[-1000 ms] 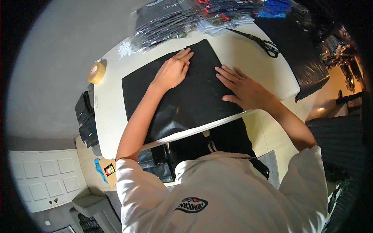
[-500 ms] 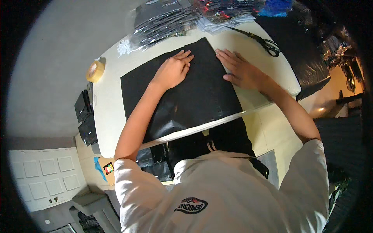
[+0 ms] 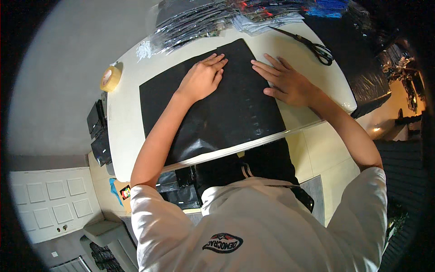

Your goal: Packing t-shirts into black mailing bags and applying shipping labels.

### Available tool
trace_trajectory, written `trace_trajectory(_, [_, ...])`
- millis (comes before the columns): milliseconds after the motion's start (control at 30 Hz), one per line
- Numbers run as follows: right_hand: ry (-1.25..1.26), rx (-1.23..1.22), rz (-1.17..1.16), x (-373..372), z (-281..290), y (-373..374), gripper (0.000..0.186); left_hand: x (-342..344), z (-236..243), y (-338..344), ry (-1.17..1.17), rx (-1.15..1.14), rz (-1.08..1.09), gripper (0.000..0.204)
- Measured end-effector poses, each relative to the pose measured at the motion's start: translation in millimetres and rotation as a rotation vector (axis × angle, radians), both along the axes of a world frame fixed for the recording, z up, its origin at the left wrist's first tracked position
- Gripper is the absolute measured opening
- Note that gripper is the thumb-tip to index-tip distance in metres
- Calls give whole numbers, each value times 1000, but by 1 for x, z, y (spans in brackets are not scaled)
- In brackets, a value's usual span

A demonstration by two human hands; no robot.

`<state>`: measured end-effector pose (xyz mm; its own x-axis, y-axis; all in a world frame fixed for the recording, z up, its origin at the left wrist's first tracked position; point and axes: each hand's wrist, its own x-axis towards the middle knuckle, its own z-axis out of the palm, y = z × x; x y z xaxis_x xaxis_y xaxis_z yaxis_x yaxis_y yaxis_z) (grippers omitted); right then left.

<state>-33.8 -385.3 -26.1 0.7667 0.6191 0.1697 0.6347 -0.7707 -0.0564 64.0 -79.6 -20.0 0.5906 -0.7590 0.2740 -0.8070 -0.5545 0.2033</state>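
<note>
A black sheet (image 3: pixel 224 115) lies flat on the white table (image 3: pixel 124 104), its near edge along the table's front. My left hand (image 3: pixel 201 77) rests on the upper part of it, palm down, with fingers lying flat. My right hand (image 3: pixel 287 81) is at the sheet's right edge, fingers spread, their tips by that edge and the rest over bare tabletop. Black-handled scissors (image 3: pixel 312 47) lie above my right hand.
Clear-wrapped flat packages (image 3: pixel 192 25) are piled along the back, with a blue bundle (image 3: pixel 326 10) at their right. A tape roll (image 3: pixel 109 79) sits at the left edge. A dark wrapped bundle (image 3: pixel 367 86) stands right of the table; black packages (image 3: pixel 99 145) are at its left.
My right hand has moved up and rightward along the sheet's right edge, off much of the sheet. My left hand stays at the upper part, shifted slightly up and left in the picture.
</note>
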Motion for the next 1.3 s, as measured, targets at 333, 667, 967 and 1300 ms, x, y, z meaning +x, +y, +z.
trace_trajectory(333, [-23, 26, 20, -1, -3, 0, 77, -34, 19, 7, 42, -1, -11, 38])
trace_trajectory(667, [-25, -21, -12, -4, 0, 4, 75, -97, 22, 11, 43, 141, -291, 39])
trace_trajectory(967, [-6, -21, -11, -4, -2, 0, 76, -95, 27, 9, 30, 115, -339, 36])
trace_trajectory(1300, [-53, -27, 21, -3, -4, -4, 79, -96, 29, -45, -53, 99, -571, 44])
